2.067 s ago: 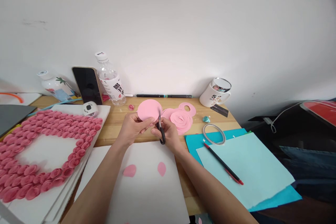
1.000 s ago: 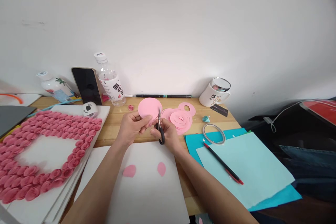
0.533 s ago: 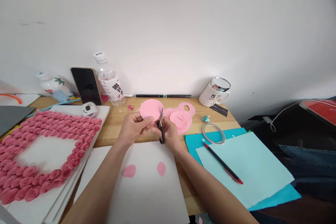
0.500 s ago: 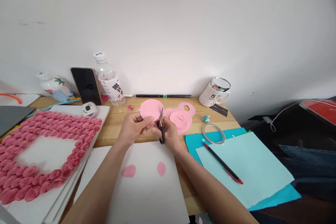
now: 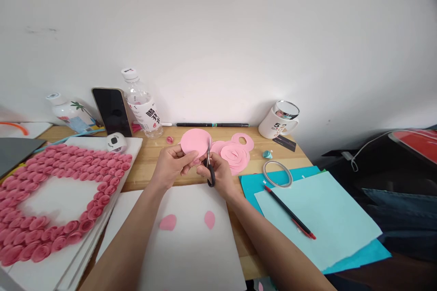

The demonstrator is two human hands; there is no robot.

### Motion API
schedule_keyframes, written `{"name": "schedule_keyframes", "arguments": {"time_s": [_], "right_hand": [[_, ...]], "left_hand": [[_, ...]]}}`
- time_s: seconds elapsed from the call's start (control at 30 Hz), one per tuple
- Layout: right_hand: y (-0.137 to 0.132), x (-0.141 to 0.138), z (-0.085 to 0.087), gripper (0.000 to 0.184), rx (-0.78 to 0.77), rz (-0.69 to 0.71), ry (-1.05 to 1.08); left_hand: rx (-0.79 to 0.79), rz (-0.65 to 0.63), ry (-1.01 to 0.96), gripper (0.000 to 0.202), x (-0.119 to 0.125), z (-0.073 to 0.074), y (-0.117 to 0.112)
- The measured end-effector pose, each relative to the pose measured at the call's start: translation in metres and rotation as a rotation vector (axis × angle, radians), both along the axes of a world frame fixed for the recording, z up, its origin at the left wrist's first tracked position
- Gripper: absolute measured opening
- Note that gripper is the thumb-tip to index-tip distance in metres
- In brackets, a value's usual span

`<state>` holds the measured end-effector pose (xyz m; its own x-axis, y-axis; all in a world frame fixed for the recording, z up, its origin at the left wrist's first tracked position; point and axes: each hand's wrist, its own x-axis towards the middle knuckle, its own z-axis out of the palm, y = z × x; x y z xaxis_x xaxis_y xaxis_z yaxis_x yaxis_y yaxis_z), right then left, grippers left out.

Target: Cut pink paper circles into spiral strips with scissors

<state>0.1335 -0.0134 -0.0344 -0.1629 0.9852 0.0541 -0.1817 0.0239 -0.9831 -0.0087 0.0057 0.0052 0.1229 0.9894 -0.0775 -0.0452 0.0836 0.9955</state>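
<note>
My left hand (image 5: 173, 163) pinches a pink paper disc (image 5: 194, 141) by its lower edge, above the wooden table. In my right hand (image 5: 220, 172) is a pair of black-handled scissors (image 5: 210, 175), its blades upright along the right edge of the disc. Just right of the hands lies a pile of pink paper spirals (image 5: 235, 157). Below them, a white sheet (image 5: 191, 254) bears two pink paper scraps, one rounded (image 5: 168, 222) and one pointed (image 5: 210, 219).
At left is a white board covered with pink paper roses (image 5: 73, 168). Behind stand a phone (image 5: 112, 111), a water bottle (image 5: 143, 104) and a mug (image 5: 279, 120). Blue paper (image 5: 317, 223) on the right carries a pen (image 5: 290, 211) and a tape roll (image 5: 277, 173).
The pink disc has shifted very slightly left at the scissors, and the blades look closer together. Both hands keep their holds; the other things stay put.
</note>
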Motion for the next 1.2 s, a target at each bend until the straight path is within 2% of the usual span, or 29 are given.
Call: {"name": "schedule_keyframes", "arguments": {"time_s": [0.67, 0.87, 1.0, 1.2], "right_hand": [[-0.003, 0.000, -0.002, 0.031, -0.028, 0.022, -0.010], [-0.002, -0.004, -0.008, 0.033, -0.013, 0.038, -0.025], [-0.001, -0.003, -0.006, 0.038, 0.001, 0.038, -0.012], [-0.001, -0.001, 0.002, 0.038, 0.089, -0.031, -0.031]], "left_hand": [[0.019, 0.041, -0.059, 0.028, -0.001, 0.005, 0.000], [-0.016, -0.005, -0.141, 0.024, 0.002, 0.004, -0.001], [-0.015, 0.021, -0.098, 0.023, 0.004, 0.003, -0.002], [-0.043, 0.015, -0.010, 0.021, 0.006, 0.005, -0.004]]}}
